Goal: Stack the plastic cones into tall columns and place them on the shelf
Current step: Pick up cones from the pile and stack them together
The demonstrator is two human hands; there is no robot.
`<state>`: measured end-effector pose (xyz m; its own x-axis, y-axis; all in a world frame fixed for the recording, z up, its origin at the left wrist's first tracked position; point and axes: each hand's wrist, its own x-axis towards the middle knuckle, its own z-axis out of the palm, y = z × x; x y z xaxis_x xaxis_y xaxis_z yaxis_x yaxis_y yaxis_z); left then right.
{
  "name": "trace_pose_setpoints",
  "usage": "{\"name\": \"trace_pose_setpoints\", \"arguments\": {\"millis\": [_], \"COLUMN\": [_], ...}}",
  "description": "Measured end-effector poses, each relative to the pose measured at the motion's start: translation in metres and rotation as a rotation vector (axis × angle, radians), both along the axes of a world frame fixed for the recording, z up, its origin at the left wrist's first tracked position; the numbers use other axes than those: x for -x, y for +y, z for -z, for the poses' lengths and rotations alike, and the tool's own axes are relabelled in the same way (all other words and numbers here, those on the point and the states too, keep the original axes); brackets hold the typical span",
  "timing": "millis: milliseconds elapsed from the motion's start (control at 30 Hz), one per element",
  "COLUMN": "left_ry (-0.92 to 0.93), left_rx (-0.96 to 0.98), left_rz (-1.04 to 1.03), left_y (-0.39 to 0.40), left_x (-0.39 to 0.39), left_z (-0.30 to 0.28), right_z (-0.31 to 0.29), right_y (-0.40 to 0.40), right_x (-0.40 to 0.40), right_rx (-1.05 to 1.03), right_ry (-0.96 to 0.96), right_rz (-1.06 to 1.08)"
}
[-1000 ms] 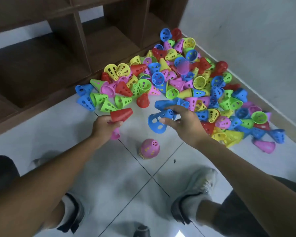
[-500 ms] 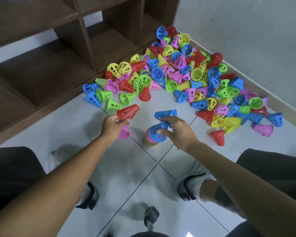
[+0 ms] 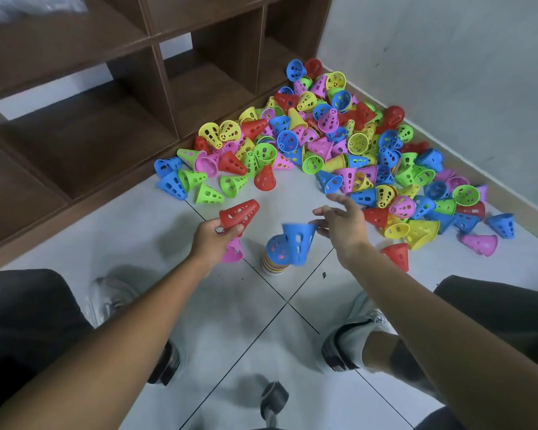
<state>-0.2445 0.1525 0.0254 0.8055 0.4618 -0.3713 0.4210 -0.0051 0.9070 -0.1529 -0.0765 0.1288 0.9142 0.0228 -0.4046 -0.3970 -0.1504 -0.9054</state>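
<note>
The left hand [image 3: 210,240] grips a red cone [image 3: 239,214] and a pink cone [image 3: 232,251], the stack [image 3: 275,256] stands on the floor between the hands with a blurred blue cone [image 3: 299,242] tilted just beside the open right hand [image 3: 342,225], and the pile [image 3: 339,150] lies beyond.

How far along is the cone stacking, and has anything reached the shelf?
Early. One short stack stands on the floor; shelf compartments show no cones. Left hand grips a red cone and a pink cone; right hand is open beside a blurred blue cone. Big pile remains.
</note>
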Motion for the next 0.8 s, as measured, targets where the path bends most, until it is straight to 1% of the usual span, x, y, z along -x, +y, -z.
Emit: {"name": "trace_pose_setpoints", "arguments": {"millis": [100, 200, 267, 400, 533, 600, 667, 733, 800], "left_ry": [-0.003, -0.015, -0.017, -0.008, 0.010, 0.014, 0.016, 0.015, 0.019], "left_rx": [0.013, 0.025, 0.030, 0.036, 0.028, 0.025, 0.025, 0.026, 0.023], "left_rz": [-0.003, 0.000, 0.002, -0.001, -0.005, -0.005, -0.005, -0.007, -0.004], "left_y": [-0.003, -0.007, -0.009, -0.009, -0.010, -0.010, -0.009, -0.009, -0.008], "left_x": [-0.001, -0.002, -0.002, -0.003, -0.002, -0.001, -0.001, -0.001, 0.000], "left_z": [-0.001, -0.002, -0.002, 0.001, 0.001, 0.001, 0.000, 0.000, 0.000], "right_z": [0.008, 0.012, 0.012, 0.011, 0.016, 0.017, 0.016, 0.010, 0.004], "right_y": [-0.001, -0.002, -0.003, -0.007, -0.007, -0.007, -0.007, -0.007, -0.007], "right_x": [0.001, 0.004, 0.005, 0.002, 0.007, 0.008, 0.006, 0.001, -0.003], "right_rx": [0.008, 0.019, -0.021, -0.073, 0.032, 0.085, 0.076, 0.013, -0.095], "right_ry": [0.085, 0.092, 0.090, 0.044, -0.037, -0.076, -0.095, -0.068, 0.014], "right_rz": [0.014, -0.017, -0.042, -0.187, -0.265, -0.242, -0.168, -0.080, -0.019]}}
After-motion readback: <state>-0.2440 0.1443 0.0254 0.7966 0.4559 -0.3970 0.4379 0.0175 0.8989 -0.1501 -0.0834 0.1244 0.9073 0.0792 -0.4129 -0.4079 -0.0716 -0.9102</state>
